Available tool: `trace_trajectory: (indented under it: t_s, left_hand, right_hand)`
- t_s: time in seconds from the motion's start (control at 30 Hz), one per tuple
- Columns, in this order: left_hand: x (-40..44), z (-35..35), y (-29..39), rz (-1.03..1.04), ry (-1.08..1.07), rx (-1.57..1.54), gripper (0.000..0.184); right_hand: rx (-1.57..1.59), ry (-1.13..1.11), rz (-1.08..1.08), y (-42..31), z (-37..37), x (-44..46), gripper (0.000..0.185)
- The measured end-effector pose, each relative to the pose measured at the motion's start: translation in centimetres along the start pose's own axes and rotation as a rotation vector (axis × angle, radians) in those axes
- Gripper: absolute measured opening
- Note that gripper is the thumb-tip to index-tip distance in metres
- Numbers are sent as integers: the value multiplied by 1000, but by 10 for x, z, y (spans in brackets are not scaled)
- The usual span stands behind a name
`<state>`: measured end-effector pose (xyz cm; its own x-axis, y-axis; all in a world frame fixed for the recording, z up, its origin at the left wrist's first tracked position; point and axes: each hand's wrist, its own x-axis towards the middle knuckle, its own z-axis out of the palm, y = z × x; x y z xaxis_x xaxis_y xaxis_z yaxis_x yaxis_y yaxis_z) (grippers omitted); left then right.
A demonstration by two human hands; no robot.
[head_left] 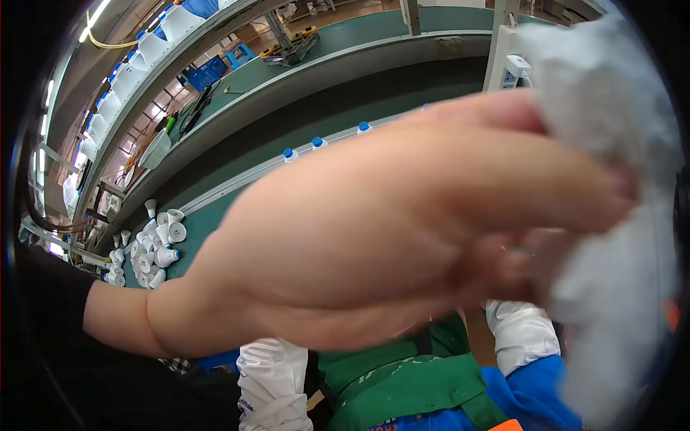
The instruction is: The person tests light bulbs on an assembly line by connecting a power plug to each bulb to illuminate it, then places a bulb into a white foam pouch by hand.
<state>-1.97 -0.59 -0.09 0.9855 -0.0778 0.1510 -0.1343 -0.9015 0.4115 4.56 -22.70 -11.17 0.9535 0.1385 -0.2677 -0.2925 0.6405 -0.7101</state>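
Another person's bare hand (345, 237) and forearm reach in from the left, out of a black sleeve (57, 309), and fill the middle of the head view, close to the camera. The fingers of that hand pinch a crumpled white cloth or tissue (611, 287), blurred, at the right. My own arms show only as white sleeve covers, a left one (272, 384) and a right one (523, 334). Neither my left hand nor my right hand can be seen; the other person's arm hides the area above the sleeves.
White bulb-shaped parts (151, 251) lie heaped on the green bench (205, 223) at the left. Several blue-capped white pieces (318, 144) line a rail. A shelf (165, 68) bearing white and blue items runs overhead. A power strip (514, 72) hangs on a post.
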Motion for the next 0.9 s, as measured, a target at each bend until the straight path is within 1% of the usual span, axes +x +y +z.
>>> trace_trajectory:
  t_s: [0.13,0.33,0.5,0.7,0.9]
  left_hand:
    - [0,4,-23,11,49,39,24]
    - [-39,-23,-86,-76,118,165,23]
    - [-64,-23,-129,-102,157,218,23]
    - [-59,2,-160,-56,209,238,23]
    - [-72,21,-201,-45,245,285,23]
  right_hand:
    - [-92,-1,-53,-7,-2,3,26]
    - [-202,-74,-39,27,30,4,26]
    - [-321,-84,-66,34,31,0,26]
    - [-480,-41,-164,5,5,-5,25]
    - [-623,-19,-218,-6,-10,-15,25]
